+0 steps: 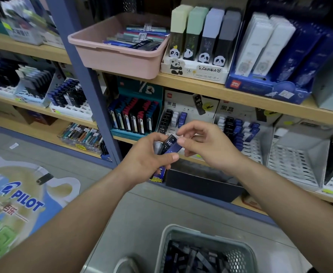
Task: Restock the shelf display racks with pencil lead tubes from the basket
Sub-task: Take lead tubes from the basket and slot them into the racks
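The left hand (147, 154) is wrapped around a small bundle of pencil lead tubes, held in front of the lower shelf. The right hand (209, 146) pinches the top of a blue tube (173, 150) between thumb and forefinger, so the two hands meet at the bundle. A black tube (169, 143) marked HB sits just beside it in the same grip. The step in hand looks like drawing one tube free for the display rack (185, 109) right behind. To do it well, the left hand's grip should ease only enough to let the blue one slide out without the black one following it. The pinch should stay near the cap, leaving the lower end free to enter a slot. The rack's columns are sorted by colour, so the blue tube probably belongs with the blue ones (182, 119), label facing out; the grade printed on it is unreadable here and worth checking. Many more tubes lie in the grey basket (166, 239) on the floor below.
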`<state>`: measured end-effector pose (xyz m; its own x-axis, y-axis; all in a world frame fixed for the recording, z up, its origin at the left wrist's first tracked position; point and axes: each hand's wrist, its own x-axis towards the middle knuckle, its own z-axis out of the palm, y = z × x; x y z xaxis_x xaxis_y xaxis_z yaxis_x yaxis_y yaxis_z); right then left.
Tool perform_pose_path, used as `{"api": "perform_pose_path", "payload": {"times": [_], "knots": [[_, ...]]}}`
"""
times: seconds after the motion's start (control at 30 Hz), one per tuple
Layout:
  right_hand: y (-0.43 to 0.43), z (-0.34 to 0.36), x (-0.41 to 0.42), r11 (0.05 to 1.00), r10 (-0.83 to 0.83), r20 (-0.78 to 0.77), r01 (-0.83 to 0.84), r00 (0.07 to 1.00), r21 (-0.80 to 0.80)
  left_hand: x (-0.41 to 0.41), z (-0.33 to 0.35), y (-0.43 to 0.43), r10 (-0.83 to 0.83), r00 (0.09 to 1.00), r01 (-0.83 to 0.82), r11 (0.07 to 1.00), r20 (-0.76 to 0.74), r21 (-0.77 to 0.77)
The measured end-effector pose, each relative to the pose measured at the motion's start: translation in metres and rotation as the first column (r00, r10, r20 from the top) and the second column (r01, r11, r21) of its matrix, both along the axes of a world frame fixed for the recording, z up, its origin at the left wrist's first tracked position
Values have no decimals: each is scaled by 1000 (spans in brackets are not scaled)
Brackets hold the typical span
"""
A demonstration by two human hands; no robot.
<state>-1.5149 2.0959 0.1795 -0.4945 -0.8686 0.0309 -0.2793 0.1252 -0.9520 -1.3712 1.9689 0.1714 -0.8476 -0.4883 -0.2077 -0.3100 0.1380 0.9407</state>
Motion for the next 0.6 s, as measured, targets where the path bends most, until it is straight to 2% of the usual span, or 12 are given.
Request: {"api": "perform_pose_path", "payload": {"times": [0.1,0.2,0.33,0.43,0.6], "knots": [[3,-1,-1,1000,-15,-61,14,998,-9,-2,3,2,12,1000,-11,1000,-19,16],[7,-8,-3,997,-71,12,71,997,-26,-4,6,2,105,993,-103,994,-57,40],[10,-17,-2,996,-90,77,88,993,32,-8,1,-3,185,979,-183,983,-91,26],[11,-17,-1,996,-79,107,74,991,54,-10,0,-2,182,981,-183,983,-64,-10],[8,-18,-5,995,-52,32,48,998,92,-11,-1,4,141,989,-143,989,-36,-38]]}}
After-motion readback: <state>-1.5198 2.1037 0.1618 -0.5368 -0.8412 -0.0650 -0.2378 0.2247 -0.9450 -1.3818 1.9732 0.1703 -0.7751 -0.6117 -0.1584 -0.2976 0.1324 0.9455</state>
